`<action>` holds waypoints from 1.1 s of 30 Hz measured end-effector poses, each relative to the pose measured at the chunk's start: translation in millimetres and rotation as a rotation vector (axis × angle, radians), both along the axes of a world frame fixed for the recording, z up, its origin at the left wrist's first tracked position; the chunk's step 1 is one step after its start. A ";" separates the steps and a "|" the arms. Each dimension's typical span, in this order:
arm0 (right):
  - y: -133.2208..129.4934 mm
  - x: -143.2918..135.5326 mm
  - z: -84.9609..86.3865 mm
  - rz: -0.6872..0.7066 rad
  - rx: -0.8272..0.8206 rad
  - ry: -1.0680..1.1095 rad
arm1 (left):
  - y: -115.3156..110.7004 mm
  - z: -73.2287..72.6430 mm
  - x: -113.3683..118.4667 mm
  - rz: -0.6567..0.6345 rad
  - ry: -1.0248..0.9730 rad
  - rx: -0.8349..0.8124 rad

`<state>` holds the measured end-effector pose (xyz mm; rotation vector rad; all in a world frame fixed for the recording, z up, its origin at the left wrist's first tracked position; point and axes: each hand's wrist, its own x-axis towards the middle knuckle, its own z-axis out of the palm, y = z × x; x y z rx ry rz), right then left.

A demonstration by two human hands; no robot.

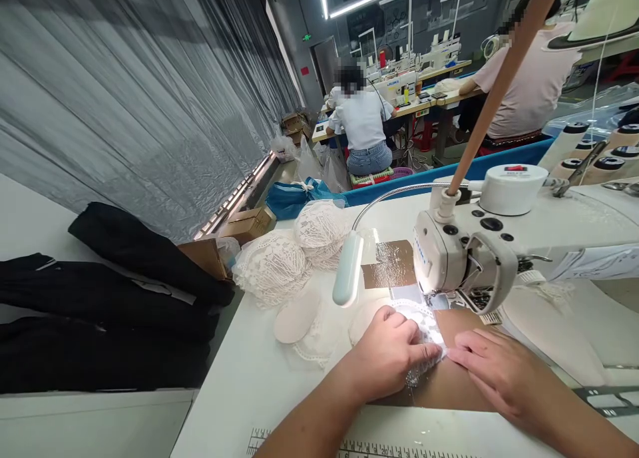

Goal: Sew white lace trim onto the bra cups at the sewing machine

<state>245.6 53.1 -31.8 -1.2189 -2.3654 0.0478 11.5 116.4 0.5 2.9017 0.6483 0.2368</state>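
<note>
Fingers gripping white lace, your left hand and right hand work close together just before the sewing machine.

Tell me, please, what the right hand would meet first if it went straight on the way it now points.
The right hand would probably meet the white lace first, then the left hand, though depth there is hard to judge.

The white table carries lace piles and a sewing machine.
</note>
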 end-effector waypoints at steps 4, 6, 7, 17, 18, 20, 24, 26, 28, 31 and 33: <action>1.1 1.1 -0.9 0.000 -0.035 0.013 | -0.6 0.2 1.9 0.008 -0.008 0.030; 2.2 1.9 -0.8 -0.006 -0.047 0.028 | -0.9 0.3 2.8 0.001 -0.007 0.034; 2.7 2.2 -0.5 -0.013 -0.049 0.037 | -1.0 0.5 3.1 -0.002 -0.004 0.031; -0.3 -5.1 -1.5 -0.029 -0.001 -0.058 | 0.1 6.5 6.7 -0.069 -0.010 0.022; -0.6 -5.5 -1.7 -0.034 0.003 -0.056 | -0.2 7.1 7.2 -0.057 0.006 0.026; -0.8 -5.8 -1.9 -0.040 0.007 -0.046 | -1.1 7.8 8.3 -0.030 0.030 0.042; -0.7 -6.7 -4.0 -0.046 0.017 -0.018 | -3.9 4.7 9.7 0.007 0.051 0.061; -0.5 -7.5 -6.9 -0.048 0.028 0.001 | -5.6 1.3 10.3 0.030 0.058 0.075; -0.2 -8.3 -10.2 -0.052 0.043 0.022 | -6.9 -2.1 11.2 0.051 0.051 0.085; 0.1 -8.9 -13.8 -0.056 0.056 0.043 | -7.8 -5.0 13.7 0.084 0.024 0.063; 0.0 -9.1 -14.6 -0.058 0.058 0.049 | -7.9 -5.4 16.0 0.099 0.008 0.046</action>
